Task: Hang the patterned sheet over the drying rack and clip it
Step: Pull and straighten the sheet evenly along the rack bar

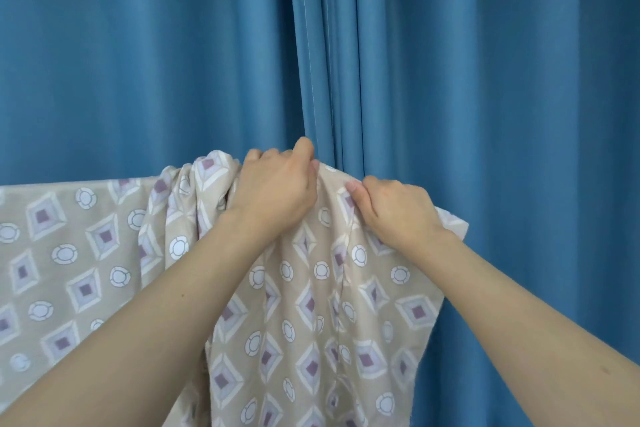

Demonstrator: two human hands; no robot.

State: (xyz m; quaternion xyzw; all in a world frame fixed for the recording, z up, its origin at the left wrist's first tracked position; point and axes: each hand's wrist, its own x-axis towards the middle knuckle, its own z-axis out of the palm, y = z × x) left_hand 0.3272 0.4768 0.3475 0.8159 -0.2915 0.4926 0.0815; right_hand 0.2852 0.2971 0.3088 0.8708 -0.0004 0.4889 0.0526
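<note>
Gripping the top fold of the patterned sheet (pixel 311 288), the left hand (pixel 277 184) has its fingers curled over the far side and its thumb pressed to the near face. The right hand (pixel 398 208) pinches the same fold just beside it, slightly lower and to the right. Both hands sit at the bunched, higher end of the cloth. The sheet's top edge runs left to right; the flat, already draped stretch lies to the left of the left hand, and a short loose corner lies to the right of the right hand. Judged from this, spreading calls for drawing the gathered folds rightward. The drying rack itself is hidden under the cloth. No clip is visible. Blue curtains (pixel 485 62) hang close behind.
</note>
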